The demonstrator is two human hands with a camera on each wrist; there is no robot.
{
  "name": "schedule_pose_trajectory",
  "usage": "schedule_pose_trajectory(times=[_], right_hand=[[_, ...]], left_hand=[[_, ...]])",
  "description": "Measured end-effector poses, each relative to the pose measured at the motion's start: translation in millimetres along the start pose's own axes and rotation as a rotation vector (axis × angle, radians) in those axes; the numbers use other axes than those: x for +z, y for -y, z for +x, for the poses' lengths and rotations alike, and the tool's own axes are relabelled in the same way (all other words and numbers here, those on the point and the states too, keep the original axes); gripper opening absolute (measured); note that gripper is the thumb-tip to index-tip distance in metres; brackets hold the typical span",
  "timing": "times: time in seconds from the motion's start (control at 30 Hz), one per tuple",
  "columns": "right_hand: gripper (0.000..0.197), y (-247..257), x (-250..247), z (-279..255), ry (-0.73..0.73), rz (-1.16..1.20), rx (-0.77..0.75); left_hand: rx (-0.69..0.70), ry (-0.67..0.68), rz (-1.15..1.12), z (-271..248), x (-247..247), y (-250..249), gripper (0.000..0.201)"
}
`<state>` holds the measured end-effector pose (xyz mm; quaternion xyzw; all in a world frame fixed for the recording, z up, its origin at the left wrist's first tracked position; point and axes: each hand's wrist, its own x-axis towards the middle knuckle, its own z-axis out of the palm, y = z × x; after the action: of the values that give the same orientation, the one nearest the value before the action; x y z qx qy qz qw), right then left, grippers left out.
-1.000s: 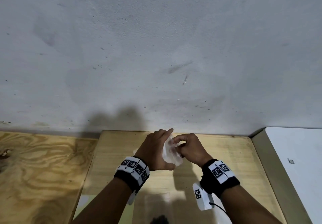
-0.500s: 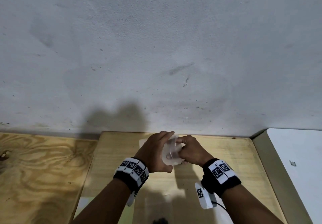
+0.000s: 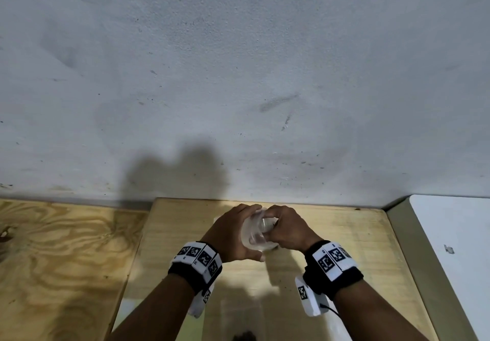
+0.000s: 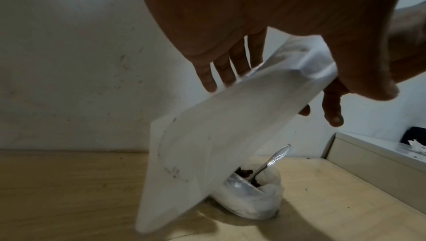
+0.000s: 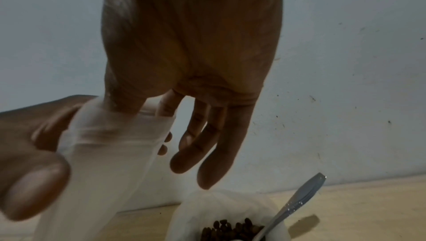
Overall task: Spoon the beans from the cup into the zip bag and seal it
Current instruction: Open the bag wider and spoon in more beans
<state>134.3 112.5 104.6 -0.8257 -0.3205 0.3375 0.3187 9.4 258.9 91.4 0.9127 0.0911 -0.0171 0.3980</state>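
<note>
A translucent white zip bag (image 3: 255, 234) hangs between my two hands above the light wooden board (image 3: 344, 234). My left hand (image 3: 230, 233) grips its top, thumb on one side and fingers (image 4: 230, 70) on the other. At the bag's mouth my right hand (image 3: 289, 230) pinches the edge (image 5: 147, 112). The bag (image 4: 207, 144) slants down, its lower corner near the board. Below the hands stands a white cup (image 4: 253, 197) with brown beans (image 5: 230, 226) in it. A metal spoon (image 5: 299, 203) leans in the cup with its handle up to the right.
A grey wall (image 3: 238, 75) rises just behind the board. Darker plywood (image 3: 53, 261) lies to the left and a white tabletop (image 3: 456, 247) to the right. Something dark (image 3: 244, 336) shows at the bottom edge of the head view, unclear what.
Both hands have sunk a little toward the board while keeping hold of the bag. The bag's top now looks spread rounder between them.
</note>
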Motion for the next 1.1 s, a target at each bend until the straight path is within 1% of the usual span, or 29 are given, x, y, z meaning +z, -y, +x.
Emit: schedule_pose_trajectory(times=[0.03,0.07,0.13,0.17,0.23,0.27,0.3,0.33,0.37,0.4,0.43,0.47,0.5,0.53,0.57,0.6,0.63,0.77,0.83,0.93,1.0,1.1], right_hand=[[0.032,-0.6,0.5,0.9,0.006,0.024,-0.01],[0.03,-1.6,1.3,1.6,0.015,0.058,-0.023],[0.034,-4.8,3.4,2.9,0.027,0.095,-0.027],[0.033,-5.5,4.5,3.2,0.031,0.117,-0.017],[0.023,-7.6,5.4,2.9,0.028,0.191,-0.002],[0.018,-10.2,5.1,3.6,-0.015,0.245,0.011],[0.015,-15.9,5.0,4.9,-0.109,0.301,0.03],[0.014,-25.1,4.6,6.8,-0.252,0.348,0.057],[0.013,-35.9,3.4,7.9,-0.427,0.357,0.097],[0.013,-46.7,2.3,7.8,-0.594,0.324,0.149],[0.016,-60.0,1.9,7.4,-0.708,0.272,0.222],[0.026,-71.2,1.6,5.8,-0.747,0.239,0.311],[0.038,-83.6,2.1,6.0,-0.72,0.229,0.405],[0.051,-94.5,3.4,6.9,-0.658,0.24,0.488],[0.059,-103.3,5.5,8.8,-0.58,0.257,0.551],[0.062,-110.7,8.5,12.2,-0.514,0.272,0.591],[0.058,-116.1,11.6,15.3,-0.478,0.289,0.602],[0.015,-121.3,22.2,26.0,-0.496,0.381,0.544],[0.006,-121.7,25.9,30.4,-0.519,0.438,0.505],[0.014,-120.9,28.1,33.6,-0.537,0.534,0.41],[0.013,-117.5,25.8,31.7,-0.561,0.519,0.334],[0.02,-106.4,20.5,22.3,-0.65,0.453,0.186]], left_hand=[[-0.013,-0.01,-0.01,0.1,0.0,-0.3,0.107],[-0.026,-0.024,-0.027,0.6,0.1,0.0,0.101],[-0.049,-0.046,-0.066,1.6,0.9,2.9,0.094],[-0.069,-0.043,-0.084,2.2,2.5,6.5,0.092],[-0.129,-0.05,-0.12,2.0,5.6,15.2,0.09],[-0.171,-0.065,-0.153,2.6,7.3,20.0,0.086],[-0.228,-0.079,-0.193,2.7,8.4,25.4,0.08],[-0.289,-0.099,-0.251,3.3,8.7,29.8,0.072],[-0.353,-0.097,-0.293,3.8,8.9,35.3,0.068],[-0.409,-0.08,-0.323,4.8,9.2,40.4,0.072],[-0.455,-0.05,-0.316,6.9,12.0,48.1,0.085],[-0.496,-0.02,-0.312,8.6,14.6,54.2,0.103],[-0.523,0.008,-0.31,10.6,17.9,59.4,0.116],[-0.551,0.039,-0.321,12.1,21.2,63.1,0.123],[-0.572,0.062,-0.343,14.3,24.2,64.8,0.124],[-0.593,0.079,-0.366,17.8,27.8,67.6,0.122],[-0.606,0.08,-0.385,20.3,30.3,68.9,0.116],[-0.627,0.062,-0.458,29.0,35.2,72.3,0.081],[-0.623,0.054,-0.467,31.9,34.9,72.0,0.075],[-0.616,0.048,-0.45,34.1,34.3,74.2,0.073],[-0.614,0.048,-0.436,35.1,33.2,75.3,0.069],[-0.612,0.055,-0.411,37.0,31.7,75.3,0.067]])
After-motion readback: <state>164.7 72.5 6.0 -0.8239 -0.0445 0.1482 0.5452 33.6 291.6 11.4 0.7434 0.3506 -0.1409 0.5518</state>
